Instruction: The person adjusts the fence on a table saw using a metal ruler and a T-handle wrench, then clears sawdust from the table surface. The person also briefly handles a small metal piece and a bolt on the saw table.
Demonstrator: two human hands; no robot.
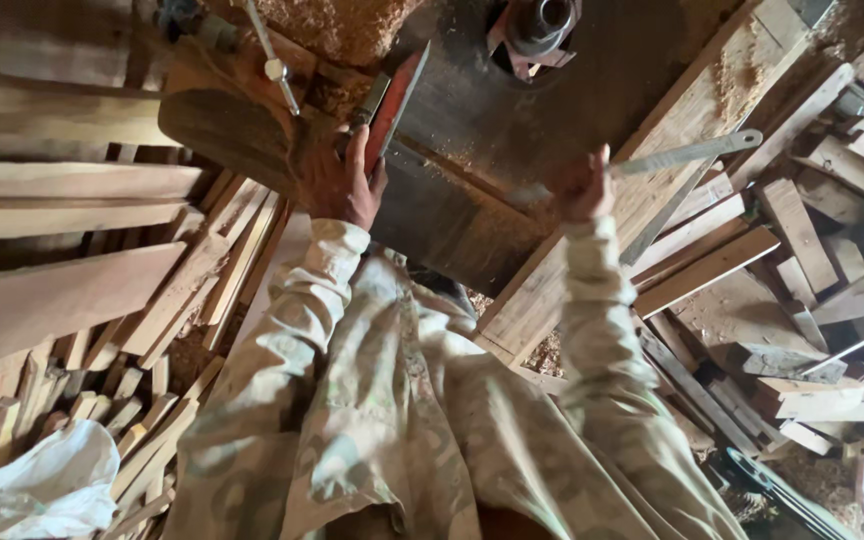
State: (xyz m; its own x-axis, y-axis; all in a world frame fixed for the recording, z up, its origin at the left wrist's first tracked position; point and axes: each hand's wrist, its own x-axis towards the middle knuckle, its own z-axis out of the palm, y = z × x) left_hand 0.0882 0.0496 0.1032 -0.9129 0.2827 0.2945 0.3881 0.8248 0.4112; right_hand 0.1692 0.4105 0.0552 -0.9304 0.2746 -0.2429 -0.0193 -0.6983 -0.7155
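Left hand (337, 180) grips red-edged board (392, 100); right hand (580, 188) holds metal ruler (687, 153).

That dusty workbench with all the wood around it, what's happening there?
A person in a patterned shirt leans over a dark workbench dusted with sawdust. The left hand rests on a flat red-edged tool lying on the bench. The right hand has a grip on a long metal ruler that reaches over a wooden frame. Offcuts and planks are piled on both sides.
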